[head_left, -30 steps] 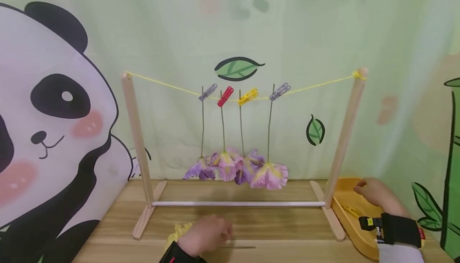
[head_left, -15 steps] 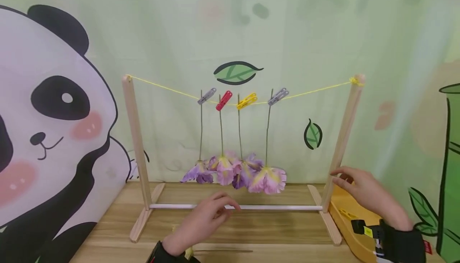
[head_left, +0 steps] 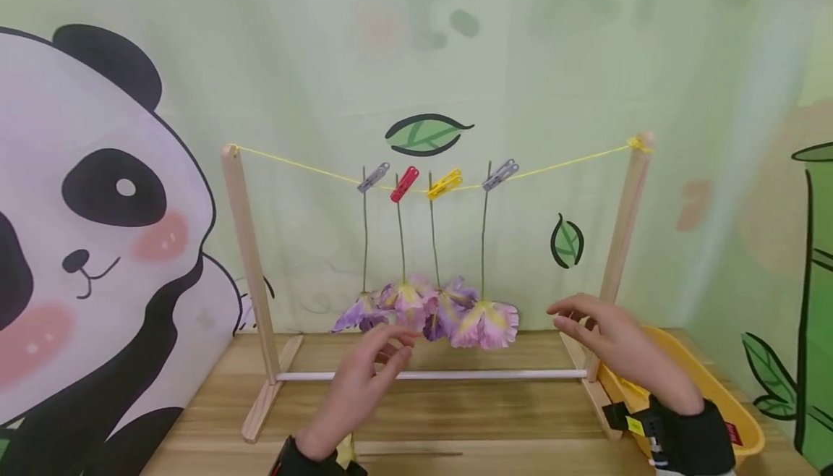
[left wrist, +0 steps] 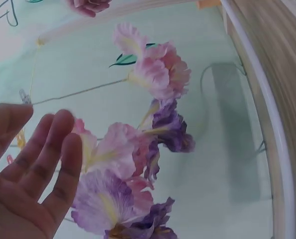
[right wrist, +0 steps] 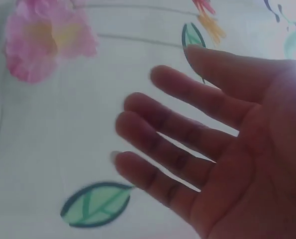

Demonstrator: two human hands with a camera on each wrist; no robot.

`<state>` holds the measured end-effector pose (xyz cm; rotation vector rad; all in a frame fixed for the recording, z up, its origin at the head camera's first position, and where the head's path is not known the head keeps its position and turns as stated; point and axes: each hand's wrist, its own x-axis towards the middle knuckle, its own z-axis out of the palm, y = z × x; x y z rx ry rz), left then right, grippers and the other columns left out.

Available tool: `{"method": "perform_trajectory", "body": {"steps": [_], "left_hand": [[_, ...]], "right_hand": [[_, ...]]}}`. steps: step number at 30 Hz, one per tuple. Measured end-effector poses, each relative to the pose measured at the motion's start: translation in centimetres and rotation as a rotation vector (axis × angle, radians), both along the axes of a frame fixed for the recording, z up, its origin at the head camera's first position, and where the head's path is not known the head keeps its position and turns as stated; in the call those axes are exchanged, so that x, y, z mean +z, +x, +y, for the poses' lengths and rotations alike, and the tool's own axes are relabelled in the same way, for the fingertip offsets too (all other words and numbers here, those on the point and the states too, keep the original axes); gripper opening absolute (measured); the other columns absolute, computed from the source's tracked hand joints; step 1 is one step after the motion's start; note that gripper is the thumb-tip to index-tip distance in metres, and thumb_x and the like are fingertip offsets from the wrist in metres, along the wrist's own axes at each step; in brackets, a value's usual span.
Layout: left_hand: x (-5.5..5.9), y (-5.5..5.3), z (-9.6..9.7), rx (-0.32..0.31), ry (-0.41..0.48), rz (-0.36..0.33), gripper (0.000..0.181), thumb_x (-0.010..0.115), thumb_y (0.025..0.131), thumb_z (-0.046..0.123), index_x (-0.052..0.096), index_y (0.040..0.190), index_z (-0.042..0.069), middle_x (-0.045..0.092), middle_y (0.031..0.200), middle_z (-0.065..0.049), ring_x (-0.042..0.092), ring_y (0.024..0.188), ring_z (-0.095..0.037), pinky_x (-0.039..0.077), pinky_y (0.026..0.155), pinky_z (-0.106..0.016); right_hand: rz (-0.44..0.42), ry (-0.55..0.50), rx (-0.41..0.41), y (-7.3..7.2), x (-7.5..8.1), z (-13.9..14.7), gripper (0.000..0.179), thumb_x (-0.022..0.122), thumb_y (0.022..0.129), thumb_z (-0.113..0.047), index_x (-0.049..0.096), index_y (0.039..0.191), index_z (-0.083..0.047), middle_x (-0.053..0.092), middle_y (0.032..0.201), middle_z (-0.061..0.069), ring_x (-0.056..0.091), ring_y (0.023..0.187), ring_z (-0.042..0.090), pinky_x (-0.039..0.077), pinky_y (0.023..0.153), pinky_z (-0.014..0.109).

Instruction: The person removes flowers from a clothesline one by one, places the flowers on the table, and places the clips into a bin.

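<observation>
Several artificial flowers hang head down from a yellow string (head_left: pixel 293 161), each stem clipped by a clothespin: grey (head_left: pixel 374 177), red (head_left: pixel 405 184), yellow (head_left: pixel 445 184) and another grey (head_left: pixel 500 175). My left hand (head_left: pixel 364 382) is raised before the purple flower (head_left: pixel 358 312) at the left, fingers loosely bent and holding nothing. To the right of the pink flower (head_left: pixel 487 324), apart from it, my right hand (head_left: pixel 612 342) hovers with relaxed fingers and a bare palm. A yellow flower (head_left: pixel 346 451) lies on the table, mostly behind my left wrist, its stem (head_left: pixel 410 453) pointing right.
Two wooden posts (head_left: pixel 249 259) carry the string, and a white rod (head_left: pixel 481 375) joins their feet low down. An orange-yellow tray (head_left: pixel 735 407) stands beside the right foot, partly behind my right arm. A printed curtain (head_left: pixel 534 64) hangs behind.
My right hand has come out of the tray and moved left past the right post. My left hand has risen from near the yellow flower on the table towards the hanging flowers.
</observation>
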<state>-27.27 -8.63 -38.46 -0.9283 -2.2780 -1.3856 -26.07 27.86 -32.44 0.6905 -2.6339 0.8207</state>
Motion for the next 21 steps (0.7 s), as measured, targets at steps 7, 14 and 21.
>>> {"method": "perform_trajectory", "body": {"steps": [7, 14, 21], "left_hand": [[0.6, -0.9, -0.7, 0.056, 0.050, 0.060, 0.025, 0.056, 0.098, 0.019, 0.059, 0.123, 0.020, 0.063, 0.108, 0.001, 0.064, 0.084, -0.018, 0.056, 0.072, -0.035], [1.5, -1.5, -1.3, 0.107, 0.113, 0.138, 0.023, 0.056, 0.098, 0.018, 0.061, 0.120, 0.013, 0.063, 0.107, -0.006, 0.064, 0.084, -0.016, 0.056, 0.068, -0.036], [2.9, -2.9, -2.6, 0.256, 0.175, 0.213, 0.023, 0.055, 0.098, 0.013, 0.061, 0.121, 0.012, 0.058, 0.110, -0.008, 0.059, 0.095, -0.018, 0.054, 0.078, -0.041]], "right_hand": [[0.144, -0.033, 0.065, -0.8, 0.9, -2.7, 0.019, 0.056, 0.098, -0.023, 0.065, 0.112, -0.015, 0.066, 0.103, -0.002, 0.056, 0.085, 0.013, 0.053, 0.071, 0.036], [0.279, -0.076, 0.130, -1.6, 2.8, -4.6, 0.019, 0.059, 0.096, -0.013, 0.065, 0.113, -0.010, 0.066, 0.100, 0.002, 0.056, 0.086, 0.013, 0.052, 0.071, 0.036], [0.430, -0.124, 0.145, -1.8, 5.8, -6.8, 0.019, 0.057, 0.097, -0.014, 0.063, 0.115, -0.012, 0.061, 0.108, 0.003, 0.056, 0.099, 0.015, 0.049, 0.084, 0.041]]}}
